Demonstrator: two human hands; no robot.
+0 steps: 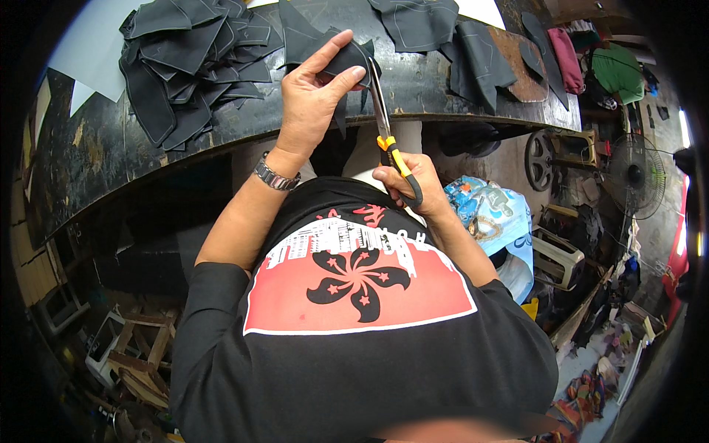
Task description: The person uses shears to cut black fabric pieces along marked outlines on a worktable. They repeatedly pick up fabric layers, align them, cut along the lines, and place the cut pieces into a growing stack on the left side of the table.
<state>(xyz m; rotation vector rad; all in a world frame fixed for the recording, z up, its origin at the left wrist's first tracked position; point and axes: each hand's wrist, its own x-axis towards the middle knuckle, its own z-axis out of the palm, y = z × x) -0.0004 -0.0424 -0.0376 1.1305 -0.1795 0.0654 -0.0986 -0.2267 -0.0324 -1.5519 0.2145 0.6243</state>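
My left hand (310, 103) pinches a dark black sheet piece (348, 60) between thumb and fingers, over the near edge of the worktable. A metal watch circles that wrist. Closed round the black-and-yellow handles of a pair of scissors (396, 156) is my right hand (422, 184), lower and to the right. The scissors point away from me, their blades meeting the piece's right edge beside my left thumb. Part of the piece hangs below the left hand. Where exactly the blade tips lie against the material is hard to make out.
On the dark, worn table (255, 111) lies a heap of cut black pieces (181, 55) at left. More black sheets (417, 26) and a brown board (521, 66) lie at right. A standing fan (634, 171) and a blue patterned cloth (491, 214) are on my right.
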